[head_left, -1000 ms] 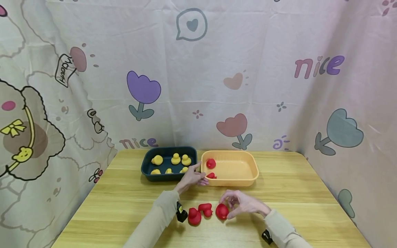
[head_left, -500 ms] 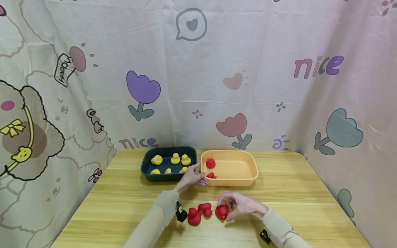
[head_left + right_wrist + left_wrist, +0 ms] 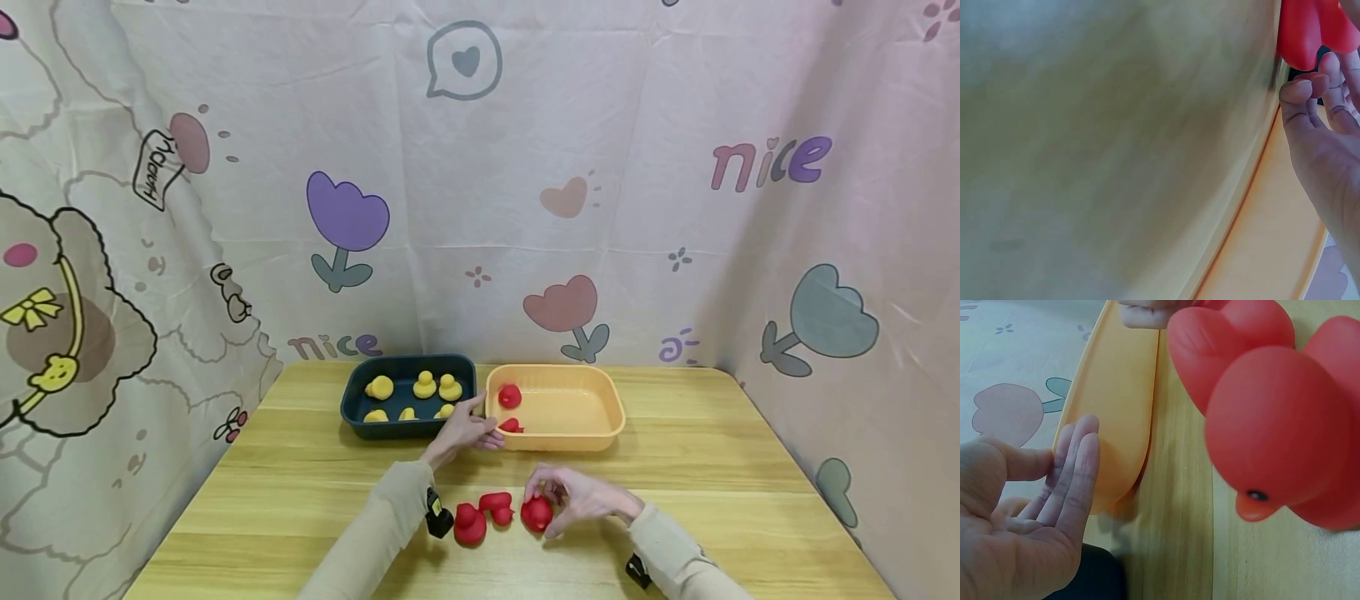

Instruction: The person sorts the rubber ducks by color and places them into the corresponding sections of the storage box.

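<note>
In the head view, my left hand (image 3: 461, 429) touches the left front corner of a yellow box (image 3: 570, 442). The left wrist view shows its fingers straight along the box wall, with the thumb at the rim. My right hand (image 3: 581, 493) is beside a red rubber duck (image 3: 537, 514) on the table, fingers arched near it; the right wrist view does not show a firm hold. Left of that duck lie another red duck (image 3: 497, 505) and a third red duck (image 3: 469, 525). Inside the yellow box are a red duck (image 3: 510, 396) and a partly hidden one (image 3: 512, 425).
A dark blue box (image 3: 408, 430) with several yellow ducks (image 3: 424, 384) stands left of the yellow box at the back of the wooden table (image 3: 690, 467). A patterned cloth (image 3: 465, 167) hangs behind. A black wrist device (image 3: 438, 515) is strapped below each hand.
My right hand has shifted slightly left, closer around the nearest red duck. The left hand stays at the yellow box's corner, and the ducks look unmoved.
</note>
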Tool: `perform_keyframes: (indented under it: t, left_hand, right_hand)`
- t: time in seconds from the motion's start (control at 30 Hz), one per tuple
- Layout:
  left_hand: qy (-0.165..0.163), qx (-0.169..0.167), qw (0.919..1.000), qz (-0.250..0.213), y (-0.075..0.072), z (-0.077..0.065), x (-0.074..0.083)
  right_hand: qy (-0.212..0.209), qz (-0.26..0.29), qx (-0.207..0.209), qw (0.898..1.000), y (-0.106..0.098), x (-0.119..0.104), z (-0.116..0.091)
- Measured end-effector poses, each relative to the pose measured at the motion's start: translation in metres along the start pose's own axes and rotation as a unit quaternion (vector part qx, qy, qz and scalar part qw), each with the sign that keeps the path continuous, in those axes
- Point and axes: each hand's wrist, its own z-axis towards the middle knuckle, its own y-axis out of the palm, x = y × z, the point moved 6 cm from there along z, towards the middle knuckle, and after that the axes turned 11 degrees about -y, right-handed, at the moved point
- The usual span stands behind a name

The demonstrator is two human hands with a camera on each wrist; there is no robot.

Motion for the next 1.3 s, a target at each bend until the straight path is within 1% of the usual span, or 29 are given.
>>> perform_keyframes:
  t: [0.13, 0.4, 0.57, 0.77, 0.97, 1.3]
  left_hand:
    - [0.006, -0.004, 1.0, -0.003, 0.0, -0.0004, -0.0002]
    - [0.01, -0.003, 0.9999, 0.003, -0.0002, -0.0011, -0.0001]
    - [0.011, -0.004, 0.9999, 0.003, 0.0, -0.0011, 0.0004]
    - [0.013, -0.007, 0.9999, 0.002, -0.0003, -0.0006, -0.0003]
    - [0.012, -0.006, 0.9999, 0.0, -0.0006, -0.0008, -0.0004]
    - [0.002, -0.004, 1.0, 0.001, -0.0005, -0.0019, 0.0002]
  right_hand:
    - [0.006, 0.001, 0.0, 1.0, 0.0012, 0.0005, 0.0014]
    - [0.006, -0.02, -0.006, 1.0, 0.0021, -0.0004, 0.0033]
    - [0.004, -0.033, 0.001, 0.999, -0.0004, 0.0003, 0.0038]
    - [-0.014, -0.05, 0.012, 0.999, -0.0032, -0.0015, 0.0038]
    - [-0.019, -0.043, 0.017, 0.999, -0.0035, -0.0005, 0.0032]
    - [-0.019, -0.029, 0.048, 0.998, -0.0064, -0.0013, 0.0026]
